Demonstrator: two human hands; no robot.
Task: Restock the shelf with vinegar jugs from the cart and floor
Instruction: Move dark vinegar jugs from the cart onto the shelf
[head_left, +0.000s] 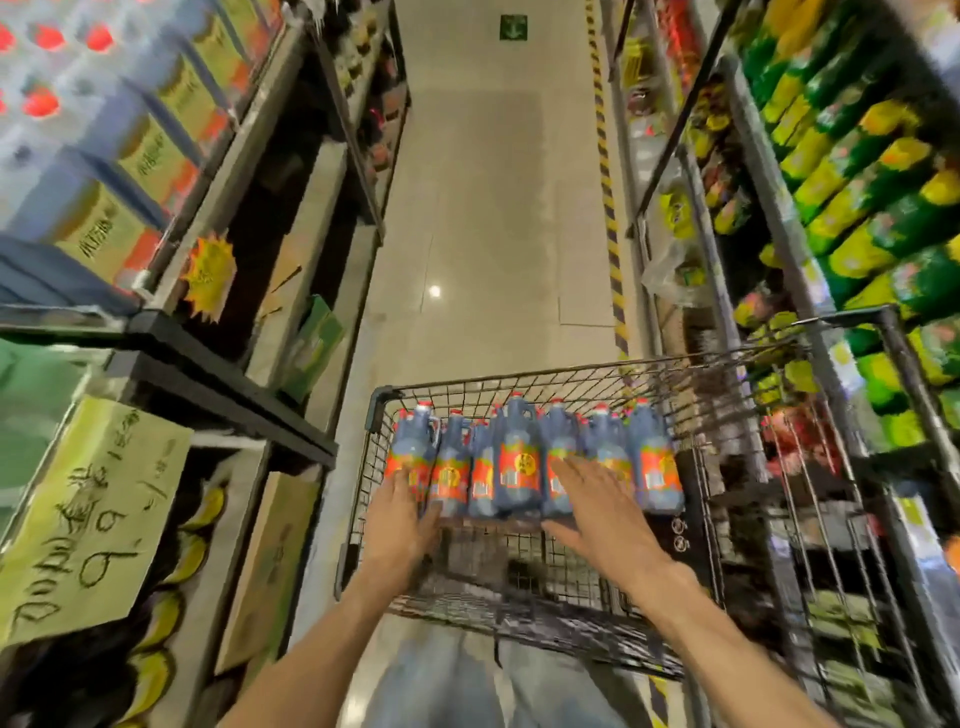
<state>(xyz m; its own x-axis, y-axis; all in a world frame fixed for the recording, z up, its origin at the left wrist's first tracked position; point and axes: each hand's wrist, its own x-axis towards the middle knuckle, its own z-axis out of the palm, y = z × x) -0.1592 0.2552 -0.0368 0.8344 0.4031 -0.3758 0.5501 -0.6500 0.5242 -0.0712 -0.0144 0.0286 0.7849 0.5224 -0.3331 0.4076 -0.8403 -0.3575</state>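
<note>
Several dark vinegar jugs (517, 457) with red caps and orange-red labels stand packed in a row inside a black wire cart (519, 384) in the middle of the aisle. My left hand (402, 525) reaches into the cart with straight fingers, touching the leftmost jugs low on their labels. My right hand (597, 506) stretches out flat, fingers spread, over the lower part of the jugs right of centre. Neither hand grips a jug. The image is blurred by motion.
Dark shelving (223, 405) with a handwritten yellow price sign (88, 514) stands close on the left. Shelves of green and yellow packets (857, 182) line the right. The tiled aisle floor (493, 208) runs ahead, with a yellow-black striped strip (610, 218) along its right side.
</note>
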